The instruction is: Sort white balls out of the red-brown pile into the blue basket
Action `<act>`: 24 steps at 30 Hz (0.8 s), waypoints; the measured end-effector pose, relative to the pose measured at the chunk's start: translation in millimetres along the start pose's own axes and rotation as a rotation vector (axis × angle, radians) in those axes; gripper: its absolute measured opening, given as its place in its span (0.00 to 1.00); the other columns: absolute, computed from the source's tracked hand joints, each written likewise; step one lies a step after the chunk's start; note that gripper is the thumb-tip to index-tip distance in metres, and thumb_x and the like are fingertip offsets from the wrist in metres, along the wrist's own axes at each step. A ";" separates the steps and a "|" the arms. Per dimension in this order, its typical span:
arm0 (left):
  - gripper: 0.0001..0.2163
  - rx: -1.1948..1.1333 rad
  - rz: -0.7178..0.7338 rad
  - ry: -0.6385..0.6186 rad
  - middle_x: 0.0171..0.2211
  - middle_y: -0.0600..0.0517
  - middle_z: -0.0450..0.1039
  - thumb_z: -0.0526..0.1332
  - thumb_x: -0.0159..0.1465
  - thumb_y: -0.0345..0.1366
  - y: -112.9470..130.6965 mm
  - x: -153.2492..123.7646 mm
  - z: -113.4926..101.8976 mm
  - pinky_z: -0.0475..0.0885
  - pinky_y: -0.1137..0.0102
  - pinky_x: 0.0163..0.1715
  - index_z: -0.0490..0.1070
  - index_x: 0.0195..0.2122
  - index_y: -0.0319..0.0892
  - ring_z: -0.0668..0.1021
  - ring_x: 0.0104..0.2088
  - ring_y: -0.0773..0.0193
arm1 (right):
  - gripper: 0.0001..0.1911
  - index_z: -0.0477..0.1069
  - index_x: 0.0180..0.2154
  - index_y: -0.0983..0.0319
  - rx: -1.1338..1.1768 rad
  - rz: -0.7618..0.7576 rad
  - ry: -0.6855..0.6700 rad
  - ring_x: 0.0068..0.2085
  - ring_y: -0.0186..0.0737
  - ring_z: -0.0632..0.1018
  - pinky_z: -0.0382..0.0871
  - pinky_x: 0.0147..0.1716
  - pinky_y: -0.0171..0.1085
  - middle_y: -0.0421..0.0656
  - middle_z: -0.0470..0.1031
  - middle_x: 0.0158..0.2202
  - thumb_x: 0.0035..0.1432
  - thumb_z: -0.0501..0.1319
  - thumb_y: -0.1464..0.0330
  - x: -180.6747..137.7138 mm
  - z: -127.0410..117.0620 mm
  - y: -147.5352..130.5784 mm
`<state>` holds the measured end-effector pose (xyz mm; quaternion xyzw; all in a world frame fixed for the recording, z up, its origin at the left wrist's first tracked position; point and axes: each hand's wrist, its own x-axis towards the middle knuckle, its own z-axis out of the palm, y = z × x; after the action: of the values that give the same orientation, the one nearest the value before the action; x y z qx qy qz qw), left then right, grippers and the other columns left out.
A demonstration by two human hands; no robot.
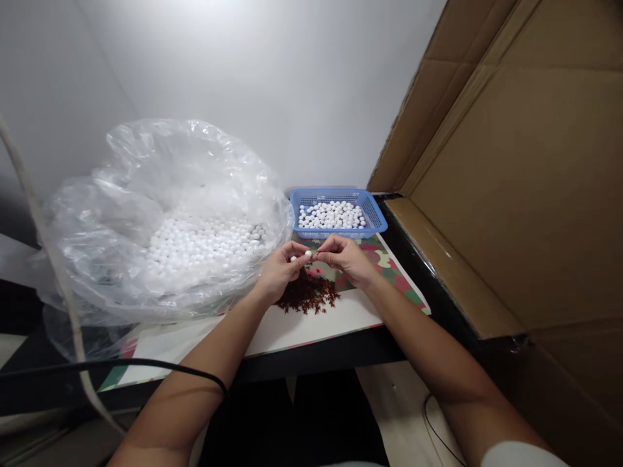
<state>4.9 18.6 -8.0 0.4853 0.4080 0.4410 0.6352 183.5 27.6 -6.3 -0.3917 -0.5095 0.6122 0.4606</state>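
1. The left grip pinches a white ball between thumb and forefinger, at its fingertips; a second white ball sits tucked among the fingers of the same hand.
2. The right grip faces it, with thumb and forefinger pressed together on what looks like a tiny brown piece, too small to make out for certain, right beside the pinched ball.
3. Just below both grips, nearer the left one, lies a loose heap of brown pieces.
4. Beyond the grips, close ahead, stands a blue basket with perforated sides, holding many loose white balls.
5. To the left of the left grip, a large clear plastic bag gapes open, with a mass of white balls inside.
6. Beneath the grips, a sheet printed in green, red and cream patches, with a plain white area on the near side, covers part of the black bench.
7. Well to the right of the right grip rises a brown cardboard panel.
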 end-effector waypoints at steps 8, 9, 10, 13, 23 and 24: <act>0.15 0.035 0.035 0.010 0.27 0.55 0.68 0.69 0.53 0.45 1.0 -0.6 -0.3 0.47 0.76 0.16 0.71 0.34 0.40 0.57 0.18 0.78 | 0.15 0.72 0.26 0.62 0.012 0.028 -0.030 0.23 0.29 0.67 0.53 0.20 0.32 0.42 0.78 0.29 0.41 0.73 0.61 -0.6 -1.6 0.3; 0.15 0.051 0.032 0.012 0.26 0.55 0.67 0.69 0.53 0.45 2.5 -1.3 0.2 0.48 0.76 0.16 0.72 0.34 0.40 0.57 0.18 0.77 | 0.15 0.72 0.26 0.62 -0.004 0.015 -0.026 0.23 0.30 0.68 0.55 0.21 0.32 0.42 0.78 0.28 0.41 0.73 0.61 -0.6 -0.9 0.2; 0.15 0.064 0.028 0.013 0.25 0.55 0.66 0.69 0.53 0.45 4.0 -2.0 0.7 0.48 0.76 0.16 0.72 0.33 0.40 0.57 0.18 0.77 | 0.14 0.73 0.26 0.62 -0.023 -0.007 -0.019 0.24 0.31 0.69 0.57 0.23 0.33 0.41 0.77 0.27 0.41 0.73 0.62 -0.5 0.0 0.1; 0.15 0.078 0.013 0.011 0.23 0.57 0.63 0.69 0.52 0.45 7.2 -3.8 2.4 0.49 0.76 0.17 0.73 0.33 0.41 0.58 0.19 0.76 | 0.13 0.74 0.27 0.62 -0.075 -0.080 0.001 0.28 0.34 0.72 0.64 0.28 0.35 0.39 0.75 0.26 0.41 0.73 0.62 -0.3 3.3 -0.7; 0.13 0.146 0.021 0.014 0.24 0.56 0.66 0.67 0.55 0.44 10.1 -4.9 3.4 0.50 0.75 0.17 0.72 0.34 0.41 0.58 0.18 0.76 | 0.11 0.75 0.25 0.62 -0.086 -0.075 -0.006 0.26 0.34 0.70 0.63 0.28 0.35 0.39 0.73 0.23 0.41 0.72 0.64 0.2 4.9 -1.1; 0.12 0.161 0.028 0.018 0.23 0.56 0.66 0.67 0.55 0.44 10.3 -4.9 3.2 0.50 0.75 0.17 0.72 0.34 0.41 0.58 0.18 0.76 | 0.11 0.75 0.25 0.62 -0.093 -0.082 -0.005 0.26 0.34 0.70 0.63 0.28 0.35 0.39 0.73 0.23 0.42 0.72 0.64 0.1 5.0 -1.3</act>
<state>4.9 14.5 3.2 0.5366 0.4410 0.4197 0.5844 179.0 26.4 -4.1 -0.3901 -0.5540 0.5695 0.4653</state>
